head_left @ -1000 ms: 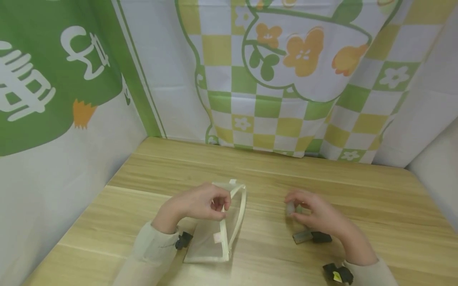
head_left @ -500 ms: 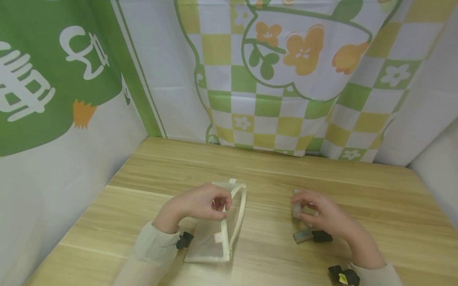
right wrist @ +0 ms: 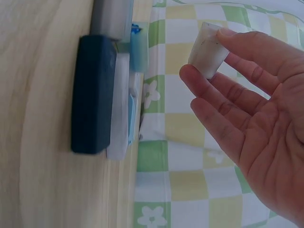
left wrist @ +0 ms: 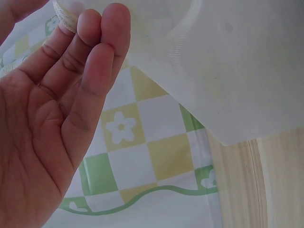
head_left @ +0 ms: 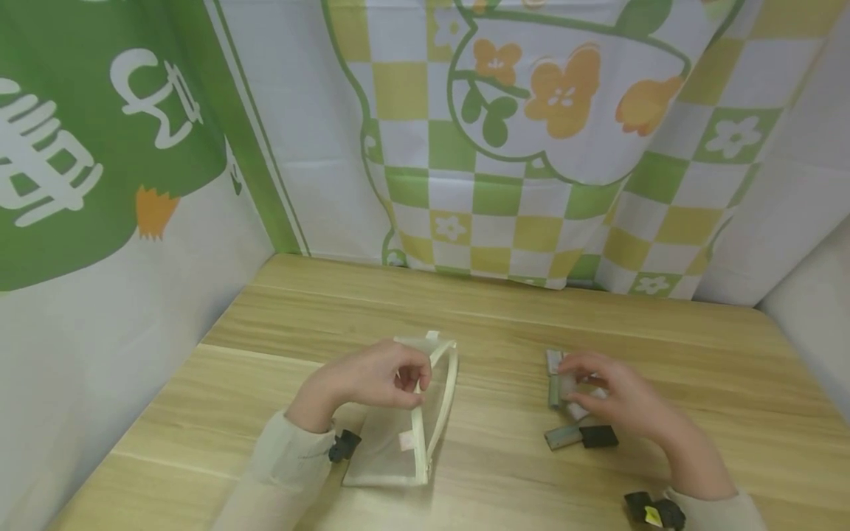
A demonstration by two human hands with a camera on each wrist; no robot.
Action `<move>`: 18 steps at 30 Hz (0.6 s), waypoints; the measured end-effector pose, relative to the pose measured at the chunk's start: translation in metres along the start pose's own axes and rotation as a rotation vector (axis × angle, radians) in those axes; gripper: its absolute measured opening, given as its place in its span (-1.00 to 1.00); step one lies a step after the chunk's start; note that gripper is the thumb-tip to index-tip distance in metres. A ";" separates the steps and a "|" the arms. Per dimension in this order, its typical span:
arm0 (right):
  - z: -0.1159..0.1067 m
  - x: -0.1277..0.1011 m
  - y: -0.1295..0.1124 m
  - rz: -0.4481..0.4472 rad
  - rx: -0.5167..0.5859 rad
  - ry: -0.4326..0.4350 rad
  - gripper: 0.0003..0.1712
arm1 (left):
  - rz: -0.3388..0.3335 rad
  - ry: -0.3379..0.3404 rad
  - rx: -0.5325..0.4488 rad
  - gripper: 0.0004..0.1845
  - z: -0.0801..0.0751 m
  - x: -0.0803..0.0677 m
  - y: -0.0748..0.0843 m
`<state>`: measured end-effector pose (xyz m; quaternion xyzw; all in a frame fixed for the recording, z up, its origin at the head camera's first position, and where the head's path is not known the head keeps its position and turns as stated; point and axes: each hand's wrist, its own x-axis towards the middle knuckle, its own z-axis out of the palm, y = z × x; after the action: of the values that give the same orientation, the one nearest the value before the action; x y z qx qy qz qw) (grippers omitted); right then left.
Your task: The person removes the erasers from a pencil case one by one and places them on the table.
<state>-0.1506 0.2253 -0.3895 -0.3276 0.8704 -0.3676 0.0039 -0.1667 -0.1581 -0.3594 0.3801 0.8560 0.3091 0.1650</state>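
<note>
My left hand [head_left: 378, 376] pinches one edge of the opening of a pale mesh zipper pouch [head_left: 385, 461], whose mouth gapes toward the right. In the left wrist view the sheer pouch fabric [left wrist: 237, 71] spreads beyond the fingertips. Thumb and fingers of my right hand [head_left: 617, 391] grip a small whitish block [right wrist: 209, 50], held above the table. Partly behind that hand lie a pale grey piece [head_left: 554, 360], a greenish piece [head_left: 554, 392] and a white piece [head_left: 587, 405]. In front of them is a stick [head_left: 564, 438], grey with a black end.
A wood-grain table [head_left: 505, 487] bears everything. Printed cloth [head_left: 491, 243] hangs along its back edge, and another cloth [head_left: 166, 310] hangs along the left. A black camera mount [head_left: 654, 510] is on the right wrist; another mount [head_left: 344, 446] is on the left.
My right hand has shifted to the right with the whitish block, uncovering the small pieces beside the stick. My left hand and the pouch have hardly moved.
</note>
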 end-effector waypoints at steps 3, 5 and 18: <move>-0.004 -0.002 0.001 0.020 -0.005 0.006 -0.64 | 0.009 0.007 0.010 -0.96 -0.001 0.001 0.000; -0.006 -0.004 0.002 0.032 -0.004 0.004 -0.64 | 0.018 0.011 0.018 -0.95 -0.001 0.001 0.000; -0.014 -0.016 0.012 0.063 -0.068 0.039 -0.67 | 0.003 0.020 0.044 -0.96 0.001 0.001 0.000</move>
<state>-0.1484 0.2497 -0.3912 -0.2927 0.8922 -0.3438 -0.0124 -0.1668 -0.1572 -0.3601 0.3819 0.8636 0.2942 0.1476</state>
